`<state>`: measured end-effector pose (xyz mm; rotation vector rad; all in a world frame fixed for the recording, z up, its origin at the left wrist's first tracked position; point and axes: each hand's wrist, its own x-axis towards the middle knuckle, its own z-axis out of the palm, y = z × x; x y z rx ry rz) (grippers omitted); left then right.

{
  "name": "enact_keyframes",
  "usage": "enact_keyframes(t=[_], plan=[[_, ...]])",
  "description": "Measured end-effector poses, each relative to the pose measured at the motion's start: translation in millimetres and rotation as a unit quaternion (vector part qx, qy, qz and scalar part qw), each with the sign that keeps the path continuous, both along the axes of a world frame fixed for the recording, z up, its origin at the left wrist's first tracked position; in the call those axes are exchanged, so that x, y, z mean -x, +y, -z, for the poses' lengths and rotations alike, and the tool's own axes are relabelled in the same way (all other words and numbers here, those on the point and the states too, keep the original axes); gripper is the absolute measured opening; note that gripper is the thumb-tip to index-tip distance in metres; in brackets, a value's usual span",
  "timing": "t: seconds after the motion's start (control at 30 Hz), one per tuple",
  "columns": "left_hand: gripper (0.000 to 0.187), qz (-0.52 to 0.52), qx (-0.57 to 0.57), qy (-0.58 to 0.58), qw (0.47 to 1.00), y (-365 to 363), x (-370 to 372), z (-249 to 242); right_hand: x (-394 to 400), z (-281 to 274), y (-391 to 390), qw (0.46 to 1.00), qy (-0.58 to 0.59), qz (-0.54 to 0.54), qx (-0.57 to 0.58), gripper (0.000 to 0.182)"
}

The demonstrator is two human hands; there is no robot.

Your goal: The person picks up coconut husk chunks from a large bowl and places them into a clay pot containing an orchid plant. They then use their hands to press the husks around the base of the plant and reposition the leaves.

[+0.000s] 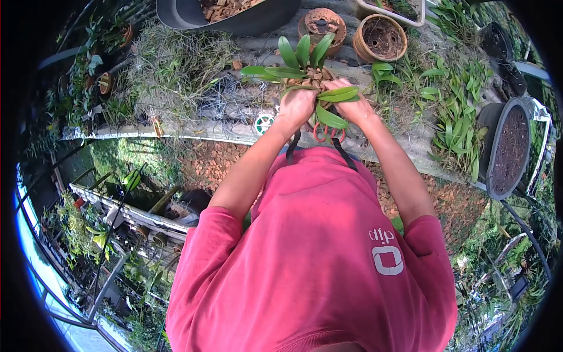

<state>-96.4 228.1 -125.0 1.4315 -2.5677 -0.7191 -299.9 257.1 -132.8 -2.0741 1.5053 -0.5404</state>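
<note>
A leafy green plant [302,53], orchid-like with broad strap leaves, stands among brown bark chips [315,77] at the near side of the bench. What I can see of its pot is a short piece of rim, the rest being covered by hands and leaves. My left hand [297,107] is closed at the pot's left side, fingertips tucked out of sight. On the right, my right hand [356,108] curls in against the pot and bark, partly behind a leaf. Red-handled scissors or pliers [320,132] lie just below, close to my shirt.
Behind the plant stand two clay pots [380,37] and a dark tub [234,22] of bark chips. Tangled wire [231,97] and a green-white spool [264,123] lie at the left. Loose plants [460,117] and a large dark pot [509,149] occupy the right.
</note>
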Motion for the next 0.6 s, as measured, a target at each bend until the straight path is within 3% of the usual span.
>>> enact_keyframes(t=[0.07,0.1,0.17,0.23,0.33,0.47,0.6], plan=[[0.019,0.005,-0.016,-0.019,1.0,-3.5,-0.2,-6.6,-5.6,-22.8,2.3,0.995,-0.002,0.054,-0.079,0.027],[0.018,0.008,-0.015,-0.035,0.999,-5.0,-0.2,-4.1,-7.4,-17.4,4.7,0.999,-0.024,0.043,-0.019,0.025],[0.017,0.013,-0.013,-0.067,0.998,-8.8,1.1,1.3,-7.6,-8.0,10.5,0.998,-0.035,0.05,-0.009,0.025],[0.018,0.024,0.006,0.0,1.0,-8.3,-2.9,3.9,-7.7,-3.3,14.3,0.996,-0.047,0.063,-0.029,0.029],[0.018,0.019,-0.027,0.043,0.998,-7.6,-5.9,0.0,-6.8,-1.9,18.8,0.997,-0.024,0.057,0.035,0.03],[0.021,-0.018,-0.088,-0.002,0.996,-11.0,-1.7,4.7,-12.3,-16.9,11.1,0.99,-0.008,0.092,-0.108,0.036],[0.026,-0.004,-0.085,-0.003,0.996,-14.2,-5.4,5.5,-8.8,-1.3,10.9,0.997,-0.006,0.069,-0.016,0.037]])
